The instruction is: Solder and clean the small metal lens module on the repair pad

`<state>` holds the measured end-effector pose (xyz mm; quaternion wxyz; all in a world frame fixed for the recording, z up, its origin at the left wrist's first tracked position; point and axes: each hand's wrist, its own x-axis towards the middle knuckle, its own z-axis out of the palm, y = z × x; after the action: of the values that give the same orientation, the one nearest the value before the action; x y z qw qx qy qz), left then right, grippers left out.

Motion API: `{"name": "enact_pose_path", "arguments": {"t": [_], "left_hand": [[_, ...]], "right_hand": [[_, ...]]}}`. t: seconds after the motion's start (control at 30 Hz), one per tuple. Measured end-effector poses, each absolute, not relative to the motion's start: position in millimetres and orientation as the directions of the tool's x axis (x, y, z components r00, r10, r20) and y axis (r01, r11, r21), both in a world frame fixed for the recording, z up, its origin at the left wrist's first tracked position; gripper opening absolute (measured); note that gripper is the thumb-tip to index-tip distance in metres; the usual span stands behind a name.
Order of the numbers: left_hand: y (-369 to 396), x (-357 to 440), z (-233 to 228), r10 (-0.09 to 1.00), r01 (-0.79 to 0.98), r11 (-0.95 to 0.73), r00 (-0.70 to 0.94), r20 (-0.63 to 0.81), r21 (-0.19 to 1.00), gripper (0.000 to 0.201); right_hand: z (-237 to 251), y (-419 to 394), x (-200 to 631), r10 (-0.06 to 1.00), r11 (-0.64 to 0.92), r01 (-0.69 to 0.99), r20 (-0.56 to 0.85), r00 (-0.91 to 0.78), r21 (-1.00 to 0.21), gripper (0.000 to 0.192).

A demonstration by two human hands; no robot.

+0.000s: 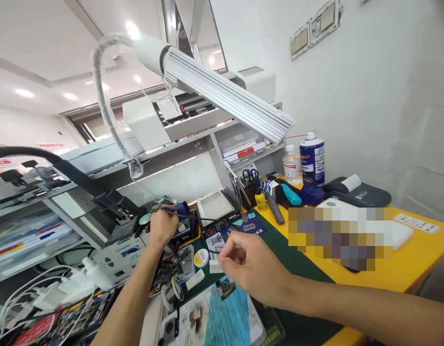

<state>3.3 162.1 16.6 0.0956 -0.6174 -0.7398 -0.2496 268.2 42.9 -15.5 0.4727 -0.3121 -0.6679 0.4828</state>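
Observation:
My left hand [163, 226] reaches to the far left of the bench, closed on a slim black soldering iron handle [168, 210]. A dark cord runs right from it, in front of a blue-and-black stand [184, 223]. Nearer to me, my right hand [256, 262] hovers over the work area with its fingers curled into a pinch. What it grips, if anything, is hidden. Under its fingertips lies a small white piece of paper [215, 266]. Below, a white-and-blue work pad [225, 322] carries a small camera-like module [225, 287] and other small parts.
A grey station with a display [117, 257] stands left, beside white plugs and cables [63, 288]. A solder spool [171, 293] and a tray of small parts [182, 264] lie centre-left. A lamp [229, 91] hangs overhead. A blue spray can [312, 161] and yellow bottle [260, 201] stand right.

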Motion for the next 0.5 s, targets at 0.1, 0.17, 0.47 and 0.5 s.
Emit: {"name": "enact_pose_path", "arguments": {"t": [0.1, 0.17, 0.47, 0.5], "left_hand": [[164, 6, 16, 0.861, 0.957, 0.155, -0.252, 0.442, 0.244, 0.035], [165, 6, 16, 0.854, 0.952, 0.189, -0.281, 0.437, 0.243, 0.035], [173, 6, 12, 0.864, 0.941, 0.233, -0.316, 0.391, 0.247, 0.036], [174, 7, 12, 0.865, 0.942, 0.23, -0.313, 0.391, 0.245, 0.036]], "right_hand": [[-15, 43, 268, 0.879, 0.335, -0.037, 0.327, -0.348, -0.941, 0.012], [-15, 43, 268, 0.881, 0.333, -0.041, 0.326, -0.343, -0.942, 0.012], [-13, 50, 268, 0.897, 0.209, -0.087, 0.226, -0.379, -0.974, 0.013], [-13, 52, 268, 0.897, 0.178, -0.092, 0.2, -0.395, -0.98, 0.013]]}}
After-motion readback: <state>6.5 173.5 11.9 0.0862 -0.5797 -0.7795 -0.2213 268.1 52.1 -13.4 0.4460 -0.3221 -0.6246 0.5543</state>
